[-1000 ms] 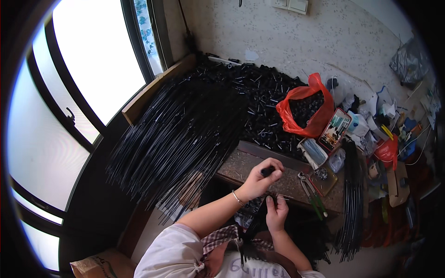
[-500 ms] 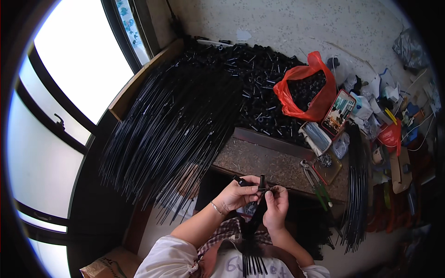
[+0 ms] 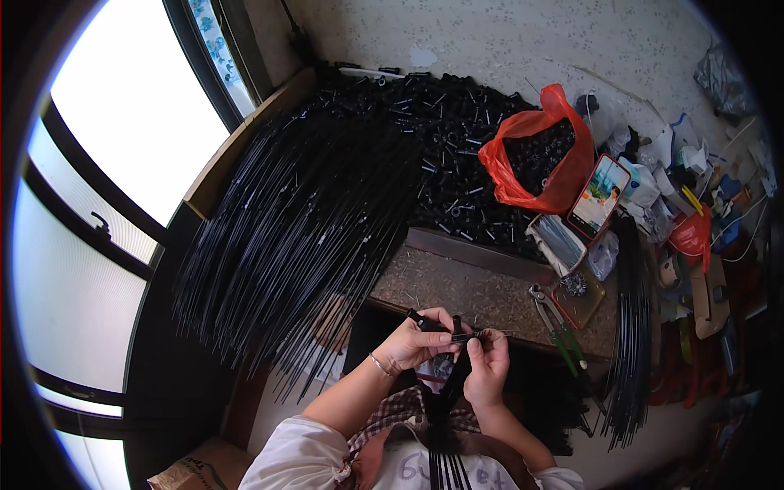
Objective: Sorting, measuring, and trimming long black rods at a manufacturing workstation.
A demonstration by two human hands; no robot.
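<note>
Both hands (image 3: 453, 351) now lower, around thin black rod (image 3: 455, 336).

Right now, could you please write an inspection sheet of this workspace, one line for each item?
Surface: speckled stone slab in a dark frame, mostly bare near the hands.
Job's things: a small black tube piece in the left hand; thin black rods rise from the lap between both hands.
Clutter: fanned black rods, heap of black tube pieces, red bag, phone, green-handled pliers.
Grippers: left hand closed on the tube piece; right hand pinches a rod.
Cables: white cord at the right edge.
Surroundings: window on the left, pale patterned floor.
</note>
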